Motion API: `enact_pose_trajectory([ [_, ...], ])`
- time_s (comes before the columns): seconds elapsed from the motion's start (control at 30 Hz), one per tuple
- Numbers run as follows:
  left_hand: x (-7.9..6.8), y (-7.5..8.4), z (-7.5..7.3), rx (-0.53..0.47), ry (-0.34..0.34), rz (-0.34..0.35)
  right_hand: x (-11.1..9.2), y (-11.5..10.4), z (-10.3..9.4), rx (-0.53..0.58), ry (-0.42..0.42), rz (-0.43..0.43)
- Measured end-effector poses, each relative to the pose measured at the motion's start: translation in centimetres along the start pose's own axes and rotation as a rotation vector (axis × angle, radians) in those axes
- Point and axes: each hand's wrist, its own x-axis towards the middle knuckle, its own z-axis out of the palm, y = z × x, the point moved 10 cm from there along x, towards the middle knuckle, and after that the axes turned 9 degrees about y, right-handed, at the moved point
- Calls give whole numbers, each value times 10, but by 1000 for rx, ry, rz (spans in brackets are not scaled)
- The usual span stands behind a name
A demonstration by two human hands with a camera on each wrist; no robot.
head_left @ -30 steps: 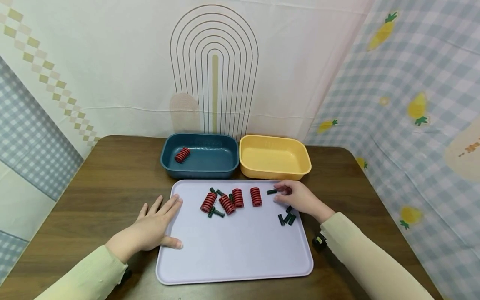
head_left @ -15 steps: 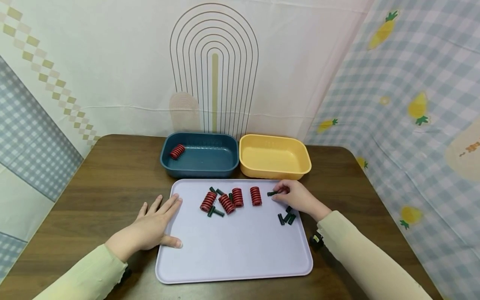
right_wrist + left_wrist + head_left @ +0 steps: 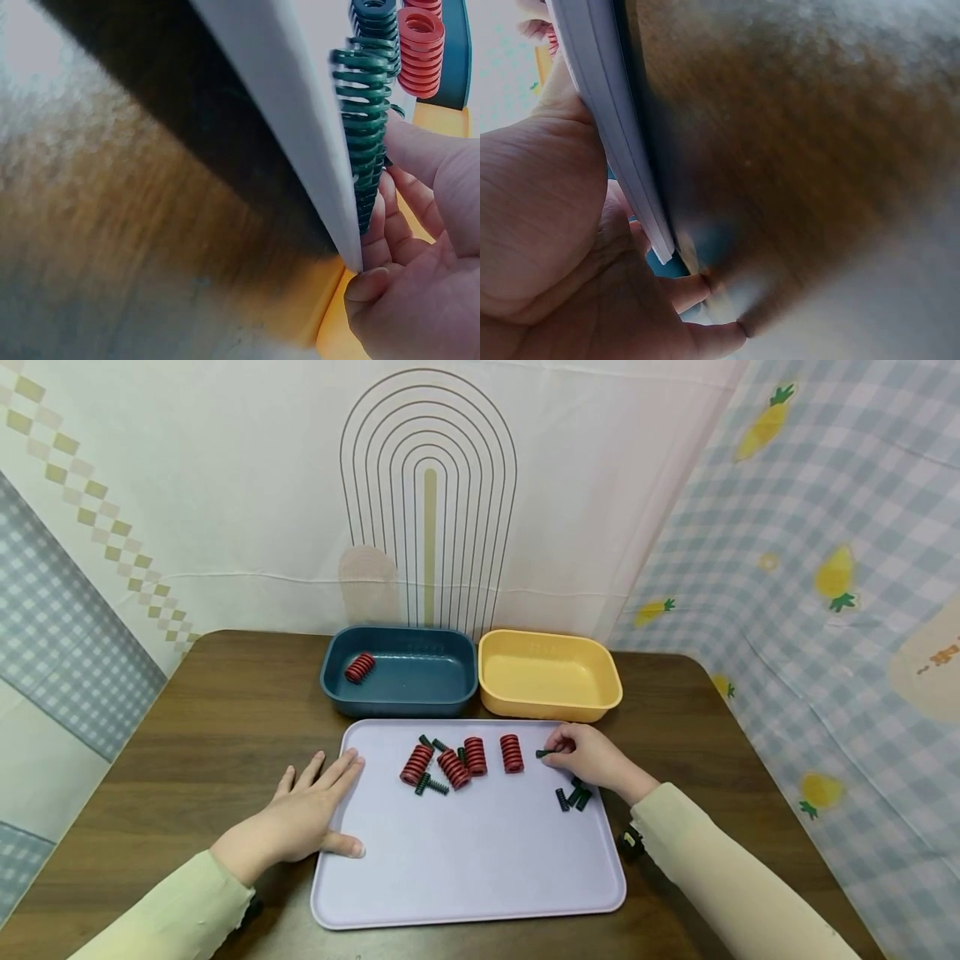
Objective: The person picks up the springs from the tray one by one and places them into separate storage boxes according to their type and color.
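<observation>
In the head view, my left hand (image 3: 311,810) lies with fingers spread over the left edge of the lilac tray (image 3: 480,868). Near the tray's top right corner, my right hand (image 3: 596,760) pinches a small green spring (image 3: 542,753) between thumb and fingers. A thick red spring (image 3: 512,753) stands just left of it, apart from the hand. Farther left, several red springs (image 3: 416,764) and small green springs (image 3: 437,786) lie in a loose cluster. Below the right hand is a group of green springs (image 3: 562,799), also large in the right wrist view (image 3: 364,112).
Behind the tray stand a blue bin (image 3: 401,706) with one red spring (image 3: 360,668) inside and a yellow bin (image 3: 551,706), side by side. All rest on a brown wooden table (image 3: 225,718). Patterned cloth (image 3: 600,485) hangs behind and at the sides.
My right hand has closed on the green spring and drawn it slightly toward me. The red spring in the blue bin rocked left, then partly back. My left hand stays still.
</observation>
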Motion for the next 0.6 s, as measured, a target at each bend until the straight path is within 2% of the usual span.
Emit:
enact_pose_trajectory([
  [0.13, -1, 2, -2, -7, 4, 0, -2, -1, -2, -21, -14, -5],
  [0.27, -1, 4, -4, -18, 15, 9, -5, -3, -11, -22, -2, 6],
  [0.6, -2, 6, -10, -15, 54, 28, -6, -22, -50, 42, 153, -13],
])
